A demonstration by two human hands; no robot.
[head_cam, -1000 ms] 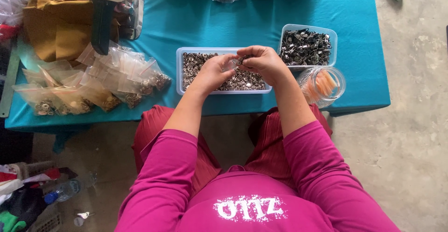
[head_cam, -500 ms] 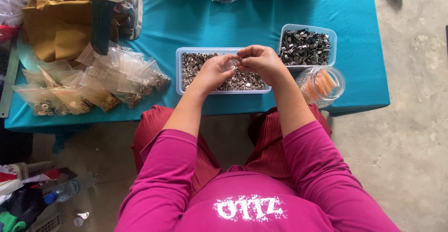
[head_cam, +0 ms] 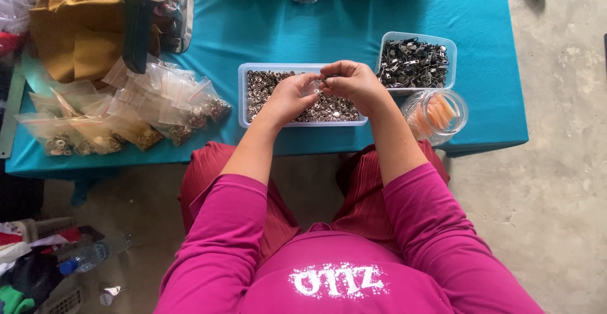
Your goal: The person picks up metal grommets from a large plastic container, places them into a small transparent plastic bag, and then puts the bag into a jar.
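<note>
1. hands meet over the long clear tray (head_cam: 243, 96) of small round metal snaps, which sits at the near edge of the teal table (head_cam: 265, 23).
2. left hand (head_cam: 288, 96) hovers over the middle of the tray, fingers curled in toward the right hand; whatever it pinches is too small to make out.
3. right hand (head_cam: 354, 81) hangs just above the tray's right half, fingers bent and closed together at the tips, touching the left fingertips; the piece between them cannot be told.
4. just right of that tray stands a second clear tray (head_cam: 414, 61) filled with darker metal clips, its corner beside the right hand.
5. nearer the table edge, right of the right wrist, sits a round clear jar (head_cam: 436, 113) with orange pieces inside.
6. left of the snap tray lies a heap of small clear bags (head_cam: 126, 108), several holding metal bits.
7. behind the bags rests a folded mustard cloth (head_cam: 73, 33).
8. pink sleeves (head_cam: 215, 244) and dark red trousers fill the lower part of the view, above a bare concrete floor (head_cam: 556, 194).
</note>
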